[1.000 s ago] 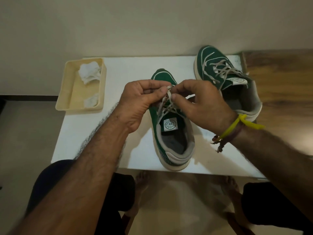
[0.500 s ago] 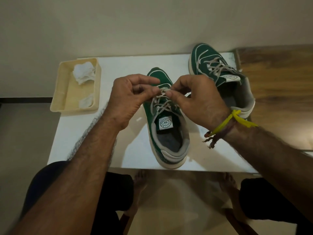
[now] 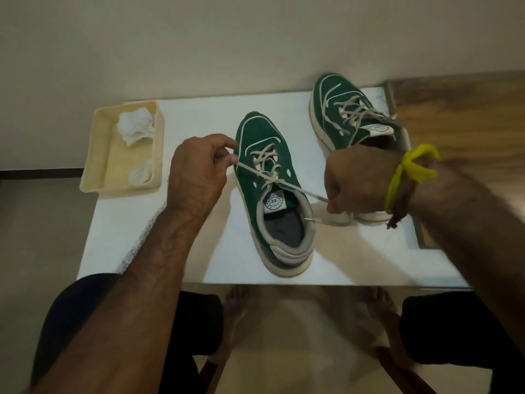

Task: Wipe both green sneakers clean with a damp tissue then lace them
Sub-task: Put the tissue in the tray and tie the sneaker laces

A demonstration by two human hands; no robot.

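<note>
Knees in dark shorts and bare feet (image 3: 235,308) on the floor sit nearest, under the near edge of the white bench (image 3: 199,251). On the bench, just beyond that edge, the near green sneaker (image 3: 272,194) stands upright with its heel toward the person and its toe pointing away. Its grey lace (image 3: 264,172) is crossed through the eyelets and drawn out tight to both sides. The left hand (image 3: 199,174), just left of the sneaker, pinches one lace end between thumb and curled fingers. The right hand (image 3: 355,180), to the right of the sneaker, is clenched round the other lace end, whose tip hangs below the fist beside the shoe's collar. A yellow band (image 3: 409,172) and a dark thread circle the right wrist.

Farther back and to the right, the second green sneaker (image 3: 346,115) stands near the bench's far right corner, partly hidden behind the right hand, its lace threaded and lying loose. At the far left, a cream tray (image 3: 93,155) overhangs the bench's left edge and holds a crumpled tissue (image 3: 135,129) at its far end and a smaller wad (image 3: 140,174) at its near end.
</note>
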